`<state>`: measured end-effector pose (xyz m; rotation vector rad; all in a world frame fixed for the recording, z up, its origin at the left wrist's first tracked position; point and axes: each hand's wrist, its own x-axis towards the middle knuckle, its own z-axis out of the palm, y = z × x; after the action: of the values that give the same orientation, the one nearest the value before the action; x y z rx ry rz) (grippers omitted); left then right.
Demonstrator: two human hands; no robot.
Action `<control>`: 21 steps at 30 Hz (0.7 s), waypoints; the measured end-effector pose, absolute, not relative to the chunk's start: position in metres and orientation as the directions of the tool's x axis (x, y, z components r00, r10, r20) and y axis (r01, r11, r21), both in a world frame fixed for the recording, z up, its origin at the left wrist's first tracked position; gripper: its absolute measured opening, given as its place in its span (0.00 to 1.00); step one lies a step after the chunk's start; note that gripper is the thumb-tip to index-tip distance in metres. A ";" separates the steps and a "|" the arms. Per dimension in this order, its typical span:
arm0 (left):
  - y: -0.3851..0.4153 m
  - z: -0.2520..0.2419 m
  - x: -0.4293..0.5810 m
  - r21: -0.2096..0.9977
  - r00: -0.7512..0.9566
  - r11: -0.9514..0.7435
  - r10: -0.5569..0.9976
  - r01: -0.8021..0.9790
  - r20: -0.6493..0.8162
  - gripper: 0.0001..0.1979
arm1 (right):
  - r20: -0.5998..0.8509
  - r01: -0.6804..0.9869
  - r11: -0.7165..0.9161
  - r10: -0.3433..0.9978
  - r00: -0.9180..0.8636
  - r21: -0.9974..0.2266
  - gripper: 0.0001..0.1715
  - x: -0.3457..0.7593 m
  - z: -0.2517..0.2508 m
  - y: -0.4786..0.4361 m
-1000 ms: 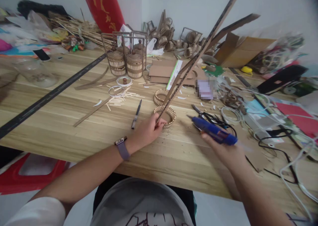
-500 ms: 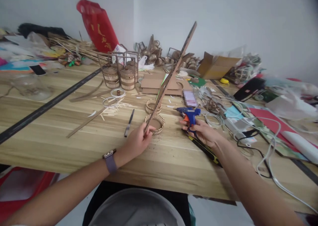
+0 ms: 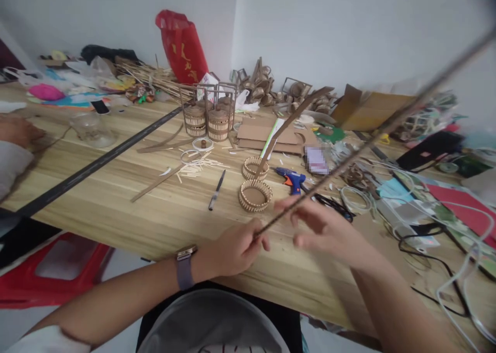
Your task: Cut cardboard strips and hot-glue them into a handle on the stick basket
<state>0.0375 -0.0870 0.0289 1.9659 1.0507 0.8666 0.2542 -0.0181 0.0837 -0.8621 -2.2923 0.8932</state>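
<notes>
My left hand (image 3: 242,244) is closed around the near end of a long, thin brown strip (image 3: 360,149), which slants up to the far right. Its far part is blurred. Fingers apart, my right hand (image 3: 321,229) is beside the strip; whether it touches cannot be told. Just beyond my hands stands a small round bamboo basket (image 3: 256,197), with a second basket (image 3: 250,168) behind it. Another brown strip (image 3: 289,123) rises at a slant by the rear basket. To the right of the baskets lies a blue glue gun (image 3: 290,180) with an orange trigger.
A pen (image 3: 217,190) and pale sticks (image 3: 199,169) lie left of the baskets. Lidded baskets with handles (image 3: 218,124) stand farther back, near cardboard pieces (image 3: 271,136). White cables (image 3: 445,203) spread at right. At the left edge is another person's hand (image 3: 19,131).
My right hand has let go of the glue gun, which now lies on the table. My left hand has come nearer, and its strip has swung down to the right. The view has shifted left.
</notes>
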 end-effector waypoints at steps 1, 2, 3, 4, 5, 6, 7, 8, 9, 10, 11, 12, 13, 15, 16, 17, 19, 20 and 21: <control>-0.085 0.032 0.044 0.822 0.492 -0.459 0.830 0.337 0.262 0.11 | 0.240 0.345 0.614 0.671 -0.702 -0.710 0.19 0.249 0.088 -0.033; -0.083 0.033 0.050 0.801 0.547 -0.520 0.780 0.298 0.303 0.13 | 0.263 0.329 0.653 0.639 -0.723 -0.682 0.11 0.245 0.090 -0.045; -0.079 0.034 0.054 0.783 0.579 -0.551 0.752 0.288 0.317 0.16 | 0.293 0.322 0.679 0.627 -0.722 -0.659 0.10 0.242 0.091 -0.053; -0.076 0.033 0.056 0.766 0.587 -0.567 0.744 0.304 0.318 0.17 | 0.327 0.324 0.699 0.626 -0.708 -0.638 0.11 0.241 0.090 -0.057; -0.071 0.032 0.056 0.746 0.580 -0.574 0.751 0.337 0.316 0.17 | 0.365 0.335 0.716 0.632 -0.684 -0.612 0.11 0.242 0.088 -0.056; -0.066 0.032 0.053 0.720 0.557 -0.580 0.766 0.382 0.322 0.17 | 0.399 0.362 0.729 0.643 -0.654 -0.581 0.11 0.244 0.085 -0.053; -0.060 0.031 0.048 0.681 0.536 -0.601 0.769 0.419 0.349 0.18 | 0.429 0.399 0.738 0.653 -0.624 -0.543 0.10 0.247 0.082 -0.047; -0.053 0.031 0.040 0.628 0.517 -0.634 0.759 0.451 0.395 0.21 | 0.453 0.443 0.743 0.661 -0.598 -0.502 0.10 0.250 0.079 -0.041; -0.045 0.031 0.032 0.560 0.515 -0.674 0.735 0.482 0.441 0.24 | 0.466 0.482 0.745 0.665 -0.583 -0.460 0.10 0.252 0.075 -0.034; -0.037 0.031 0.024 0.503 0.510 -0.692 0.721 0.517 0.469 0.28 | 0.469 0.513 0.746 0.666 -0.581 -0.424 0.10 0.253 0.073 -0.028; -0.030 0.031 0.017 0.466 0.506 -0.689 0.725 0.555 0.468 0.32 | 0.466 0.532 0.748 0.663 -0.586 -0.396 0.11 0.253 0.070 -0.023; -0.022 0.030 0.011 0.449 0.501 -0.671 0.740 0.590 0.449 0.35 | 0.456 0.541 0.751 0.660 -0.597 -0.378 0.11 0.252 0.069 -0.019; -0.016 0.029 0.007 0.437 0.509 -0.655 0.755 0.617 0.413 0.37 | 0.443 0.544 0.754 0.657 -0.610 -0.368 0.11 0.250 0.068 -0.016; -0.008 0.027 0.006 0.412 0.526 -0.627 0.779 0.661 0.342 0.38 | 0.417 0.546 0.755 0.656 -0.629 -0.364 0.11 0.244 0.067 -0.011; -0.005 0.025 0.008 0.395 0.534 -0.623 0.782 0.675 0.320 0.36 | 0.405 0.545 0.754 0.657 -0.636 -0.367 0.11 0.241 0.067 -0.010; -0.004 0.023 0.011 0.377 0.540 -0.622 0.783 0.686 0.310 0.34 | 0.394 0.544 0.753 0.657 -0.642 -0.370 0.11 0.238 0.067 -0.008; -0.003 0.021 0.016 0.336 0.547 -0.626 0.780 0.704 0.304 0.30 | 0.375 0.539 0.757 0.652 -0.659 -0.370 0.12 0.234 0.067 -0.004; -0.003 0.019 0.019 0.315 0.550 -0.625 0.780 0.714 0.300 0.28 | 0.370 0.538 0.760 0.648 -0.665 -0.364 0.12 0.232 0.066 -0.002; -0.004 0.018 0.020 0.293 0.553 -0.623 0.781 0.725 0.291 0.27 | 0.369 0.540 0.763 0.646 -0.669 -0.356 0.13 0.231 0.066 0.000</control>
<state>0.0205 -0.0036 0.0185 2.6440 1.2905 0.6008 0.2313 -0.0005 0.0658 -0.8931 -2.4786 0.2978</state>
